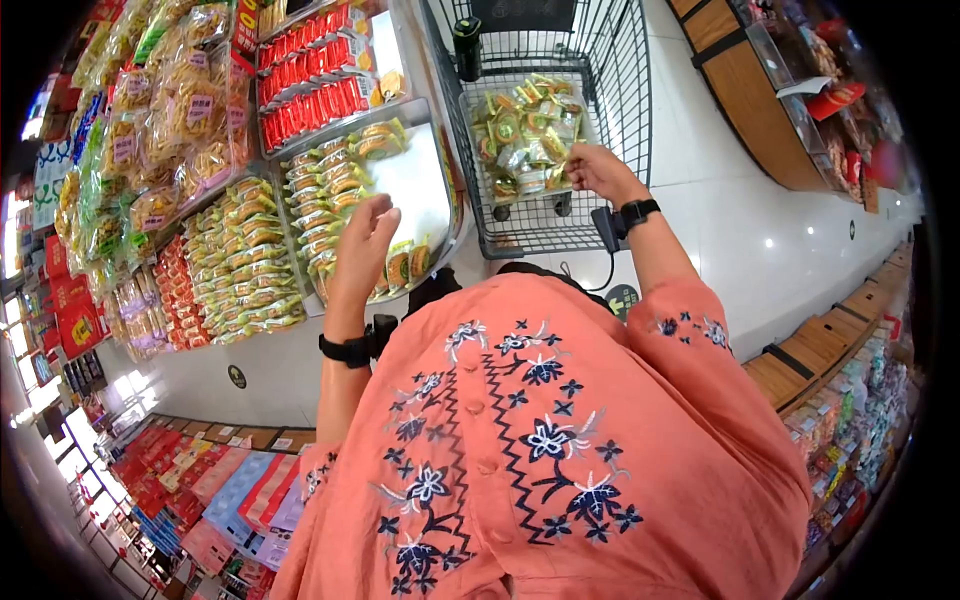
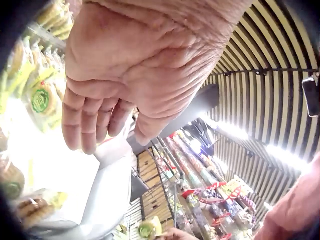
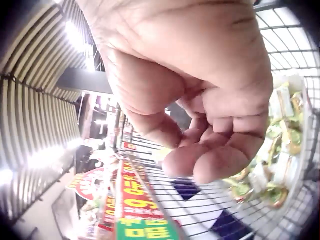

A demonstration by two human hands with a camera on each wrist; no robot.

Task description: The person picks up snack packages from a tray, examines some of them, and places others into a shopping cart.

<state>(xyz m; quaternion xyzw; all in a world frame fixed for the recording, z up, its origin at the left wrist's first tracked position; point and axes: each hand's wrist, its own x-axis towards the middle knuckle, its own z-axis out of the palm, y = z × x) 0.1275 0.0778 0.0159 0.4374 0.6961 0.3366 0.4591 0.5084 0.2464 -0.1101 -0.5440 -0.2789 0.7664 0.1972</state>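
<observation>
My left hand (image 1: pixel 367 232) is over the display tray, its fingers extended and slightly bent, holding nothing. In the left wrist view its palm shows above a white bare patch of the tray (image 2: pixel 60 165), beside green-and-yellow wrapped pastries (image 2: pixel 44 100). Over the shopping cart, my right hand (image 1: pixel 603 172) has thumb and fingertips curled together on a wrapped pastry (image 2: pixel 146 228) with a green label. The fingers largely hide that packet in the right wrist view. Below it, a clear plastic bin (image 1: pixel 466 125) in the cart holds many similar packets (image 1: pixel 525 125).
A black bottle (image 1: pixel 467 48) stands in the cart (image 1: pixel 645 90) behind the bin. Rows of red packets (image 1: pixel 315 60) and more wrapped pastries (image 1: pixel 245 260) fill neighbouring trays. Bagged snacks (image 1: pixel 190 105) are piled at the far left. Wooden shelving (image 1: pixel 750 95) stands right of the cart.
</observation>
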